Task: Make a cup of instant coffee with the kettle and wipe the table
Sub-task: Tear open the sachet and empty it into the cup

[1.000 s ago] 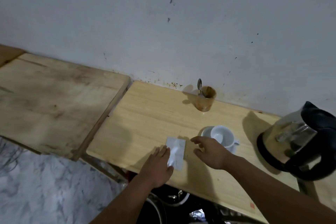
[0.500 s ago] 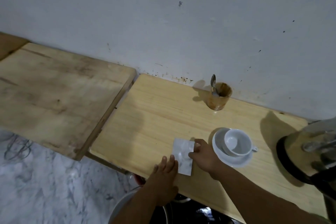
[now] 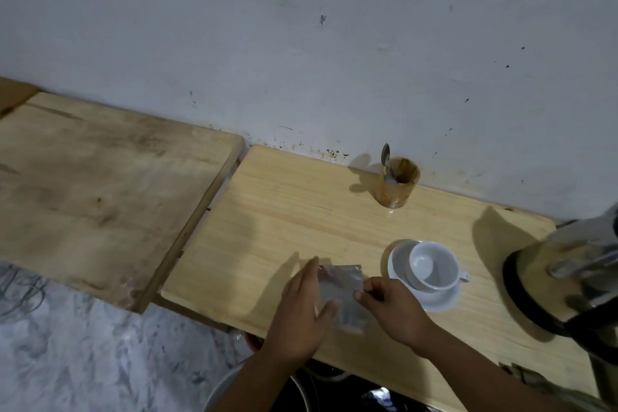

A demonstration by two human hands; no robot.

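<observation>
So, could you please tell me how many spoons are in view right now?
1. A single spoon stands in the wooden holder by the wall, behind the white cup. More could be hidden inside the holder.

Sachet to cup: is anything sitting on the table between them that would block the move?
Nothing visible does. The sachet, held by the left hand and right hand, lies just left of the empty cup on its saucer; only bare table separates them.
</observation>
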